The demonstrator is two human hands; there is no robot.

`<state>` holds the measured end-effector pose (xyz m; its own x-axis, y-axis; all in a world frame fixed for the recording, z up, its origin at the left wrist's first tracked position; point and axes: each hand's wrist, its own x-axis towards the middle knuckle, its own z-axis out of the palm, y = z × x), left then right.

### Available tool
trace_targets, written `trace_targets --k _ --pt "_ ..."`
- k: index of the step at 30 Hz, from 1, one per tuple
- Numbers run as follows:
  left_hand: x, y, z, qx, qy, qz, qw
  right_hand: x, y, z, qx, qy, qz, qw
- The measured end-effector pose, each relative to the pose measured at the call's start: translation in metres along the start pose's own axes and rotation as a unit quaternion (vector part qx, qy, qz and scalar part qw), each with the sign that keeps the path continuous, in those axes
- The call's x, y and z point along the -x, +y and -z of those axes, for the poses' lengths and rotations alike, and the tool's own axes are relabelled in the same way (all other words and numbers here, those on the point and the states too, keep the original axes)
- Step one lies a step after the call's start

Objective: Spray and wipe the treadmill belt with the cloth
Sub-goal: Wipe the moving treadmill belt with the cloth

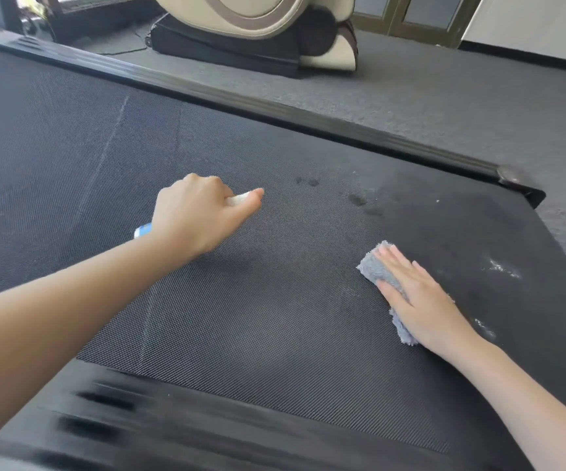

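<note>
Belt (240, 317) wet-spotted | left grip (200, 212) closed round spray bottle (142, 230), label unreadable | right grip (421, 300) flat on cloth (375, 268)

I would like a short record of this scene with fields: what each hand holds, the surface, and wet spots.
left hand: closed around a small spray bottle, nozzle toward the belt
right hand: flat, pressing the grey cloth on the belt
surface: black textured treadmill belt
wet spots: dark droplets beyond the cloth, shiny patches right of it
</note>
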<state>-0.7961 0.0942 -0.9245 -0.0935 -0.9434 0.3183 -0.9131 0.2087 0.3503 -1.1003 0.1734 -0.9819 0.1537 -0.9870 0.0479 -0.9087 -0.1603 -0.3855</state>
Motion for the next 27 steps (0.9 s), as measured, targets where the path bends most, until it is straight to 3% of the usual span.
trace_targets --k 7,16,23,27 --pt "-0.033 0.021 -0.012 -0.029 0.037 -0.026 0.999 0.0 0.001 0.001 -0.003 -0.003 0.008 1.0" --pt "-0.089 0.046 -0.034 -0.067 -0.012 -0.018 0.998 0.003 -0.005 0.004 -0.013 0.002 0.002 1.0" --pt "-0.116 0.056 -0.056 -0.029 0.072 0.001 0.997 0.003 -0.003 0.002 -0.018 0.016 0.022 0.999" --pt "-0.135 0.062 -0.066 -0.035 0.008 0.003 0.999 0.003 0.001 -0.002 -0.002 0.023 0.032 0.999"
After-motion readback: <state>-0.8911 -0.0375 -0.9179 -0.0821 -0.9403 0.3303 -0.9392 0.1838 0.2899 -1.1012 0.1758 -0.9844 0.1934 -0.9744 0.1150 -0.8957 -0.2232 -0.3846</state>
